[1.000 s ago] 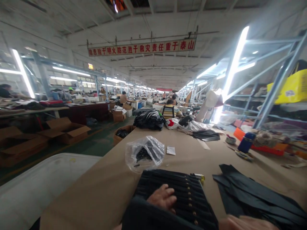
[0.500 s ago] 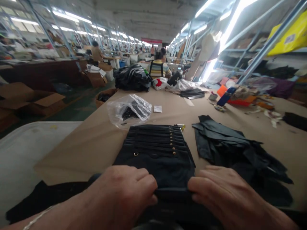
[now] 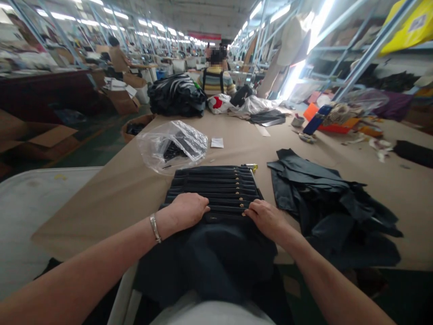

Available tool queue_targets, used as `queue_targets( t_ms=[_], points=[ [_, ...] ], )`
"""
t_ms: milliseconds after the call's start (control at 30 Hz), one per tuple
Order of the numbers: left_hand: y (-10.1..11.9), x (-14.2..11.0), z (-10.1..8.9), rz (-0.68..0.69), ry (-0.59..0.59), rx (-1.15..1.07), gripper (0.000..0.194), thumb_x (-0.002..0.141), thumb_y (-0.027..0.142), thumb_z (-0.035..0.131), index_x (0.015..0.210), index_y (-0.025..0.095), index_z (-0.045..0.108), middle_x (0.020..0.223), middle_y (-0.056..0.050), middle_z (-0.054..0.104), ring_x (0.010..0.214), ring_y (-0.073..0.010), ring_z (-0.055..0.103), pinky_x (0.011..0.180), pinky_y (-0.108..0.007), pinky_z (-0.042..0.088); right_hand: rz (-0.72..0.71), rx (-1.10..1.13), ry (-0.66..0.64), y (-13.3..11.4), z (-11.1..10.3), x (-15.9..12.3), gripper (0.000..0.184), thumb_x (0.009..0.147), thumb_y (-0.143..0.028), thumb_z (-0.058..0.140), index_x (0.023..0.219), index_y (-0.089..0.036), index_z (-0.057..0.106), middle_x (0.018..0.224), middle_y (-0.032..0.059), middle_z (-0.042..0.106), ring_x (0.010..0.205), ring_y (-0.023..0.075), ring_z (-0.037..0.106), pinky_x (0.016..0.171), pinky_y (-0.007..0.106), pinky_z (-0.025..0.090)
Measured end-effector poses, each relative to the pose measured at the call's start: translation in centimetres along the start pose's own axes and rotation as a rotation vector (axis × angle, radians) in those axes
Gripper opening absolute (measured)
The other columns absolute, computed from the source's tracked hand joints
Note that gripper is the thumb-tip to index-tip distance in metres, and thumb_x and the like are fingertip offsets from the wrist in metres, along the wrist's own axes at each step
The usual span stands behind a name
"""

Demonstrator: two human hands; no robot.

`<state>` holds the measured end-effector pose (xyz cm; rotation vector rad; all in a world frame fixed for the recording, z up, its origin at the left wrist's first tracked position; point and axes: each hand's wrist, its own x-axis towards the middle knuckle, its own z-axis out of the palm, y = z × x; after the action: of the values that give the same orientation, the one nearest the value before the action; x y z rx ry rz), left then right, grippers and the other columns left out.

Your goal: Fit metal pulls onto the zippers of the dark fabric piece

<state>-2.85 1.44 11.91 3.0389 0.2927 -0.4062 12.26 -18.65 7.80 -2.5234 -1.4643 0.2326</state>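
A stack of black fabric pieces with small gold snaps (image 3: 216, 185) lies overlapped in rows on the brown table (image 3: 111, 198) in front of me. A black garment piece (image 3: 216, 253) hangs from the table's near edge over my lap. My left hand (image 3: 186, 211) grips this piece's top edge at the left, fingers curled. My right hand (image 3: 267, 217) holds the same edge at the right, fingers pressed on it near a gold snap.
A loose heap of black fabric (image 3: 331, 203) lies to the right. A clear plastic bag (image 3: 172, 145) with dark parts sits beyond the stack. A white bin (image 3: 40, 203) stands at my left. A person in a striped top (image 3: 215, 76) sits at the table's far end.
Both hands have moved away from me up the table, carrying the black piece's edge onto the snap stack. The camera has tilted further down.
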Motion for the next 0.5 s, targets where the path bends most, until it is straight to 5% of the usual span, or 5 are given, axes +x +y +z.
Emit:
queue_targets(
  t_ms=[367,500],
  points=[
    [-0.8,0.9,0.6,-0.004,-0.018,-0.013,0.034,0.093,0.038,0.04,0.091,0.016,0.066,0.089,-0.014,0.07,0.084,-0.0284,0.067,0.073,-0.039,0.05,0.101,-0.087,-0.068,0.3,0.1,1.2,0.027,0.096,-0.034,0.05,0.078,-0.018,0.063,0.083,0.0055,0.068,0.078,0.0197,0.063,0.063,0.026,0.036],
    [2.0,0.0,1.1,-0.028,0.194,0.139,0.025,0.09,0.018,0.044,0.084,0.012,0.068,0.085,-0.015,0.068,0.084,-0.0313,0.064,0.075,-0.046,0.047,0.093,-0.124,-0.085,-0.1,-0.1,1.1,0.026,0.096,-0.033,0.05,0.081,-0.018,0.064,0.086,0.0068,0.069,0.083,0.0213,0.065,0.067,0.027,0.039]
  ],
)
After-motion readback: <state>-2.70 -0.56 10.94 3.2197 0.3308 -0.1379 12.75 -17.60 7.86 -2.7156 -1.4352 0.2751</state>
